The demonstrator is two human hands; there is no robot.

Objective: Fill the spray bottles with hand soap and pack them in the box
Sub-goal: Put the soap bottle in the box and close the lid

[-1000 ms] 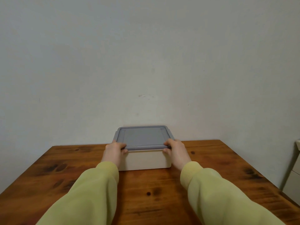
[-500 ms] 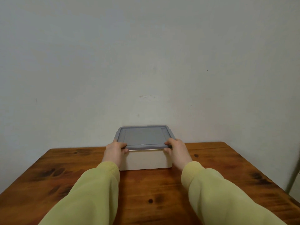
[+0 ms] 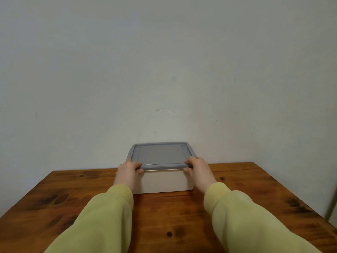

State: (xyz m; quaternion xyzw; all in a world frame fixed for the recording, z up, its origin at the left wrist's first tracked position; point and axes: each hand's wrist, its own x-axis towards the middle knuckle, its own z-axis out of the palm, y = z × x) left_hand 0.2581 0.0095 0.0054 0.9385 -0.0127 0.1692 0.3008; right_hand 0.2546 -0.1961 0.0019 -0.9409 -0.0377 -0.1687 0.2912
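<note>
A white box (image 3: 163, 181) with a grey lid (image 3: 160, 155) stands at the back of the wooden table (image 3: 54, 196), close to the wall. My left hand (image 3: 127, 172) grips the lid's near left corner, fingers on top and thumb under the rim. My right hand (image 3: 197, 169) grips the near right corner the same way. A thin gap shows along the lid's front edge. No spray bottle or soap is in view, and the box's inside is hidden.
A plain pale wall rises right behind the box. Part of a pale cabinet (image 3: 332, 207) shows at the right edge beyond the table. My yellow-green sleeves cover the near middle of the table.
The view has shifted slightly to the left and down, so the cabinet at the right is mostly out of frame. Both hands stay on the lid's front corners.
</note>
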